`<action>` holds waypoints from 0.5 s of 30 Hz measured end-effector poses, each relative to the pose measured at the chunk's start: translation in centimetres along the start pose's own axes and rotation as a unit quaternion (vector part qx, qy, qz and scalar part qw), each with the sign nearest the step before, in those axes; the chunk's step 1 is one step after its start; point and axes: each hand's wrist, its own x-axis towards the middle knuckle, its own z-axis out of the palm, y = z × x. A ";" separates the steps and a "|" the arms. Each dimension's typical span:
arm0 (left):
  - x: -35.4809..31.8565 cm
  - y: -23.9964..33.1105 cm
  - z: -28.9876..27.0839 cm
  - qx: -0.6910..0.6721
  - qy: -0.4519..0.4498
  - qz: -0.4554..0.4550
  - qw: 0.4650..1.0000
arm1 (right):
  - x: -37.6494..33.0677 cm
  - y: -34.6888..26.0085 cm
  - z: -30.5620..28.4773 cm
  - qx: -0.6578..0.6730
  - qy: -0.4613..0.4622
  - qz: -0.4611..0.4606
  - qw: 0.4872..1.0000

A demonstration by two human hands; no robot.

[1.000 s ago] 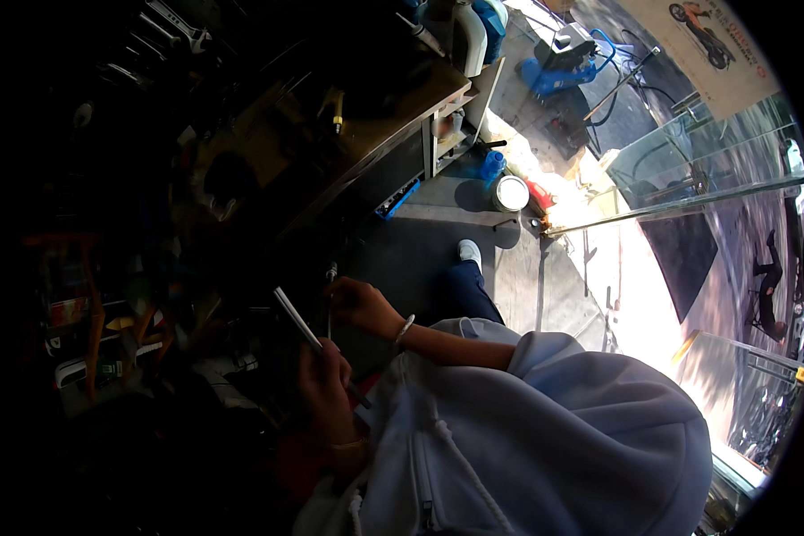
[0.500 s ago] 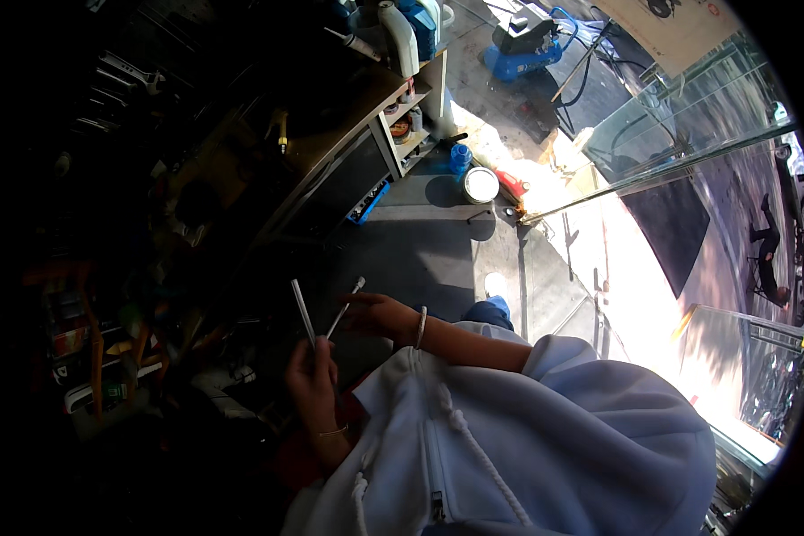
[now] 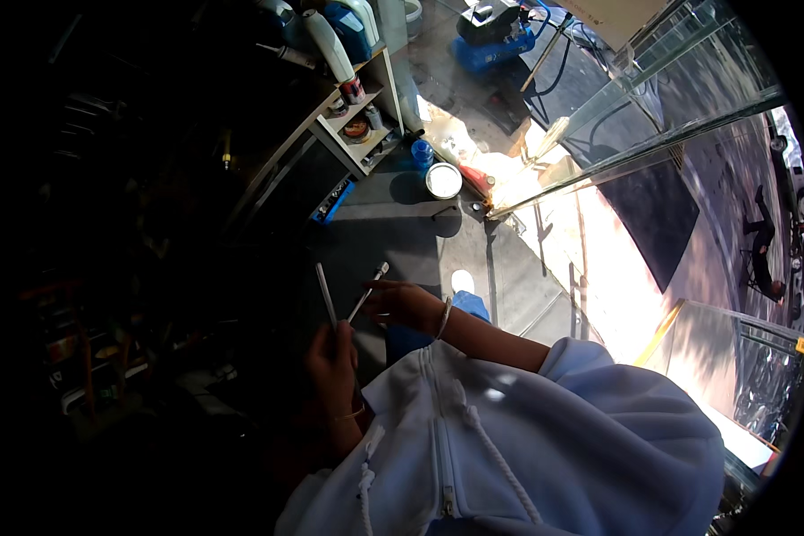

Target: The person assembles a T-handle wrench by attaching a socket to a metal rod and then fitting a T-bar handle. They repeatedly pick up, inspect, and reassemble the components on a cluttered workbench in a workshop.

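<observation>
My left hand (image 3: 332,355) is closed round the lower ends of two slim metal tools. One is a straight silver bar (image 3: 326,290) pointing up and away. The other is a thin rod with a thicker, socket-like head (image 3: 381,269), slanting to the right; its exact kind is too small to tell. Beside that rod is my right hand (image 3: 405,305), its fingers stretched toward the shaft just below the head. Whether the fingertips touch it is unclear. Deep shade hides part of my left fingers.
A shelf unit (image 3: 339,134) with bottles and cans stands ahead. Near it on the floor are a blue tray (image 3: 333,202), a blue bottle (image 3: 422,154) and a white-topped bucket (image 3: 443,181). Farther off sits a blue compressor (image 3: 491,49). Glass panels (image 3: 643,143) rise at right; a person (image 3: 761,241) sits beyond.
The view has shifted, so the shelf and bucket appear farther left. Both hands sit slightly farther right in the picture. The left hand keeps its hold on the two tools.
</observation>
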 end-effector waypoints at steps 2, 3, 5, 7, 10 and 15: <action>-0.7 -0.7 0.6 0.003 0.001 0.024 1.000 | -1.0 1.0 -1.2 0.056 -0.001 0.033 0.998; -1.4 -1.0 0.7 0.002 0.002 0.010 1.000 | -1.4 1.5 -1.7 0.084 -0.001 0.050 0.995; -2.3 -1.0 0.9 0.001 0.003 -0.008 1.000 | -1.5 1.6 -2.3 0.134 -0.007 0.076 0.988; -3.0 -0.8 1.0 -0.002 0.013 0.002 1.000 | -2.0 1.4 -2.1 0.161 -0.013 0.094 0.982; -4.3 -0.6 0.8 0.004 0.037 0.003 0.999 | -3.0 1.0 -0.8 0.159 -0.012 0.099 0.982; -5.6 -0.4 0.3 -0.009 0.046 0.019 0.999 | -2.9 1.6 0.3 0.138 -0.002 0.109 0.984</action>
